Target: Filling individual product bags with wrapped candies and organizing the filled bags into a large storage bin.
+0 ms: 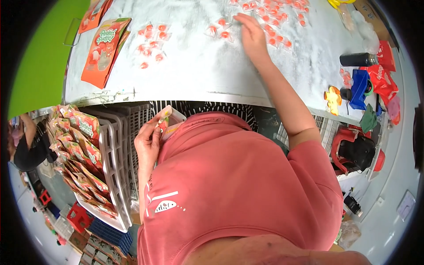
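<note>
My left hand [148, 139] is closed around a red and white printed candy pouch [164, 123], held low in front of the table edge, against my body. The pouch's upper end gapes, with its pale inside showing. Over the table my right hand [252, 35] reaches out, fingers extended and lying flat beside wrapped red candies. A small group of these candies [224, 35] lies just left of its fingers, and a larger spread of candies [273, 20] is to its right and beyond. Another cluster of candies [152, 44] sits farther left.
Flat orange-red pouches [99, 62] lie at the table's left. A white crate [115, 176] beside me holds several filled pouches [81, 150]. On the right are a black bottle [358, 59], a blue tape dispenser [360, 88] and red bags [383, 81]. Another person [33, 148] is at far left.
</note>
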{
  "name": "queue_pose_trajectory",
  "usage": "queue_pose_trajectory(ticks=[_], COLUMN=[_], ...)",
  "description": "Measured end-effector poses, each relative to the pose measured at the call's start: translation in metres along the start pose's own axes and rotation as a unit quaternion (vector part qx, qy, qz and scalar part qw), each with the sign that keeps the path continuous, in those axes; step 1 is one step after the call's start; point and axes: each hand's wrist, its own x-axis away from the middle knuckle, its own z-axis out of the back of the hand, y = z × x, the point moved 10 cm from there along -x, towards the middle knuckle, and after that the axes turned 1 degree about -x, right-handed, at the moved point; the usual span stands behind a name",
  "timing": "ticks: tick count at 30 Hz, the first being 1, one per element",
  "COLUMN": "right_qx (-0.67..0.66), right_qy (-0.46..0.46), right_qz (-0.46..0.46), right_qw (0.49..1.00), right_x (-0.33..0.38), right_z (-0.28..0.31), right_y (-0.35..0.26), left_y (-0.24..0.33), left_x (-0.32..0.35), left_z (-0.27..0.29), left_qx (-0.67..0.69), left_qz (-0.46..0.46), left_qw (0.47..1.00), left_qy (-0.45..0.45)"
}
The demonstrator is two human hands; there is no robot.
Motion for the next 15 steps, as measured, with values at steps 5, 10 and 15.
queue_pose_trajectory(ticks=[5, 10, 15], right_qx=[0.142, 0.1, 0.027], right_qy=[-0.021, -0.031, -0.024], right_qz=[0.0, 0.006, -0.022], right_qw=[0.99, 0.994, 0.999], right_x=[0.007, 0.004, -0.001], right_z=[0.0, -0.005, 0.003], right_y=[0.001, -0.004, 0.01], left_y=[-0.006, -0.003, 0.001], left_x=[-0.004, -0.006, -0.005], left_z=[-0.004, -0.005, -0.003], left_qx=[0.002, 0.001, -0.009], left_qz=[0.011, 0.006, -0.007], left_qw=[1.0, 1.0, 1.0], left_qy=[-0.012, -0.014, -0.007])
